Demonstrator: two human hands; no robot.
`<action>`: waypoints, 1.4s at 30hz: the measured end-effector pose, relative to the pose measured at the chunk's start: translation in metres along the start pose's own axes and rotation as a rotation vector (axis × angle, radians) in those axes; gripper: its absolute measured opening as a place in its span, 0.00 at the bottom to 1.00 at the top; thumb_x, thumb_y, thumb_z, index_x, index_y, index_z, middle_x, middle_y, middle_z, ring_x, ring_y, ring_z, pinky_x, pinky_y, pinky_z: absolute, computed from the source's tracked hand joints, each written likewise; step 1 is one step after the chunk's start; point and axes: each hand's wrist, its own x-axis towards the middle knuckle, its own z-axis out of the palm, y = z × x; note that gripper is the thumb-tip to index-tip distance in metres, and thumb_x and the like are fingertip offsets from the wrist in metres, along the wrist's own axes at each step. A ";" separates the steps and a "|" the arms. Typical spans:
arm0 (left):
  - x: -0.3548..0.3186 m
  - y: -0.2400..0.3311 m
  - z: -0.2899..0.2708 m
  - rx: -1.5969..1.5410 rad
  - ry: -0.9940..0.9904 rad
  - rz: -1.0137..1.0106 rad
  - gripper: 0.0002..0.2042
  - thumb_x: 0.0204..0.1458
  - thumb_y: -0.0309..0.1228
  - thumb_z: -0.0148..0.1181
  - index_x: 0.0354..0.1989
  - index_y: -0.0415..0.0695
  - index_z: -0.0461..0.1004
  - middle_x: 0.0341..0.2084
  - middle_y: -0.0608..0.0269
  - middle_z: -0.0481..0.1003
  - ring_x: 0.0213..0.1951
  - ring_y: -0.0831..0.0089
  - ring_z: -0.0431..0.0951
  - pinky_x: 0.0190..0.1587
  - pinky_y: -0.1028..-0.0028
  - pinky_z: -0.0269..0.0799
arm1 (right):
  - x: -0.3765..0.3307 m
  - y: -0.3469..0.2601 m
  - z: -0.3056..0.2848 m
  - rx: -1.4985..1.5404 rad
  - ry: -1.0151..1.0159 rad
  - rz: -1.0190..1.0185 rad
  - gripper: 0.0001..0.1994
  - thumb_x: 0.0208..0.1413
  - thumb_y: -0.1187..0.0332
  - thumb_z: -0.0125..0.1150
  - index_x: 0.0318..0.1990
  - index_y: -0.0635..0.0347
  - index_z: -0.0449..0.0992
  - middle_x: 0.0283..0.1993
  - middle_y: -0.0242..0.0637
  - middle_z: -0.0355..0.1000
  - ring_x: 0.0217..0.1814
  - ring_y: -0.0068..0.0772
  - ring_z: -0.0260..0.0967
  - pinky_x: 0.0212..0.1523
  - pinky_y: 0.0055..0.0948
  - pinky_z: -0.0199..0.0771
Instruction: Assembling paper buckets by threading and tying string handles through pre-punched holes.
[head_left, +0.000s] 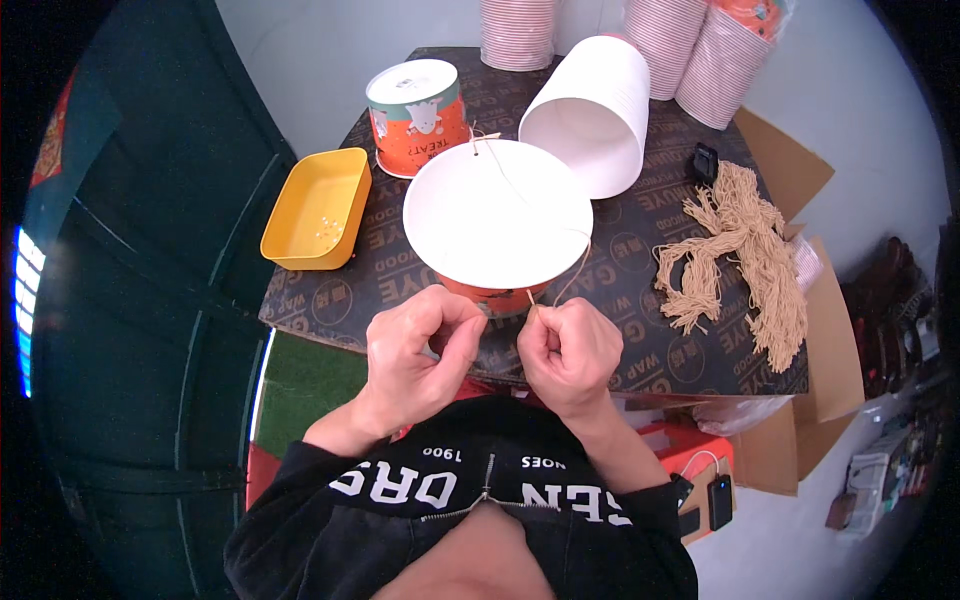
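A paper bucket (498, 225) with a white inside and an orange printed outside stands mouth up in front of me. A thin tan string (577, 270) is fastened at the bucket's far rim, crosses its mouth and hangs over the right side. Close to the near rim, my right hand (572, 355) pinches the string near its end. My left hand (420, 350) sits just left of it, thumb and forefinger pressed together; whether anything is between those fingertips cannot be made out. Neither palm touches the table.
Behind stand an upturned orange-and-green bucket (420, 125) and a white bucket (590, 115) on its side. A yellow tray (310, 225) with small white bits is left; bundled tan strings (750, 250) lie right. Stacked buckets (517, 35) line the back. An open carton (830, 350) stands beside the table.
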 end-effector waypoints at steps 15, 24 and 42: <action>0.038 -0.001 -0.018 0.147 -0.057 0.202 0.09 0.49 0.16 0.59 0.39 0.37 0.75 0.35 0.55 0.74 0.37 0.64 0.76 0.40 0.71 0.71 | 0.008 0.004 0.007 -0.023 -0.003 -0.017 0.11 0.41 0.83 0.65 0.22 0.60 0.67 0.18 0.37 0.61 0.17 0.39 0.64 0.18 0.35 0.64; 0.117 -0.018 -0.022 0.196 -0.766 0.325 0.18 0.51 0.21 0.58 0.53 0.39 0.75 0.44 0.52 0.76 0.52 0.55 0.72 0.55 0.61 0.68 | 0.011 0.004 0.009 -0.024 0.025 -0.027 0.12 0.39 0.83 0.65 0.22 0.59 0.66 0.19 0.36 0.60 0.18 0.39 0.64 0.18 0.35 0.63; 0.118 -0.019 -0.007 0.040 -1.035 0.007 0.05 0.55 0.26 0.57 0.32 0.37 0.76 0.24 0.58 0.76 0.29 0.72 0.75 0.34 0.70 0.70 | 0.007 0.004 -0.007 0.045 -0.040 0.096 0.08 0.45 0.82 0.67 0.32 0.63 0.75 0.25 0.40 0.70 0.21 0.39 0.70 0.22 0.35 0.67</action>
